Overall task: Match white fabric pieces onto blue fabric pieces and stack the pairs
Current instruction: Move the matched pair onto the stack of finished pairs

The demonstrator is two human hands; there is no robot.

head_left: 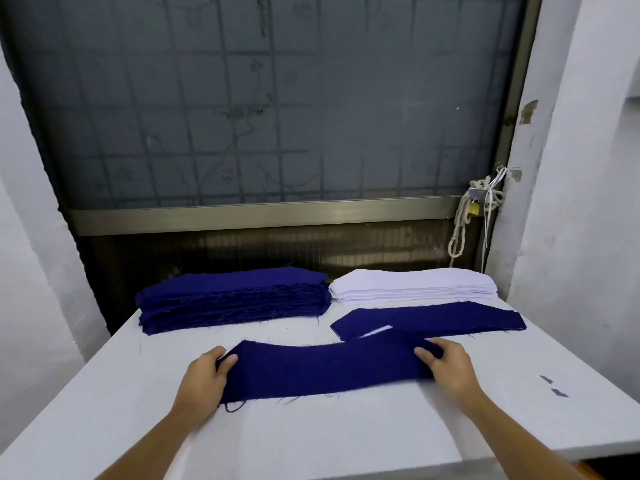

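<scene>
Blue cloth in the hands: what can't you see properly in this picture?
Head view:
Held blue piece: its underside, and whether any white lies beneath, hidden by the cloth itself.
Left hand and right hand: fingers tucked under the cloth; the right hand is blurred.
Blue stack and white stack: layers too thin to count.
Flat blue piece: covers all but a white sliver.

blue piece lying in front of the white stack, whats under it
Only a thin white sliver shows at the near edge of the flat blue piece; the rest underneath is covered, partly by the held blue piece.
</scene>
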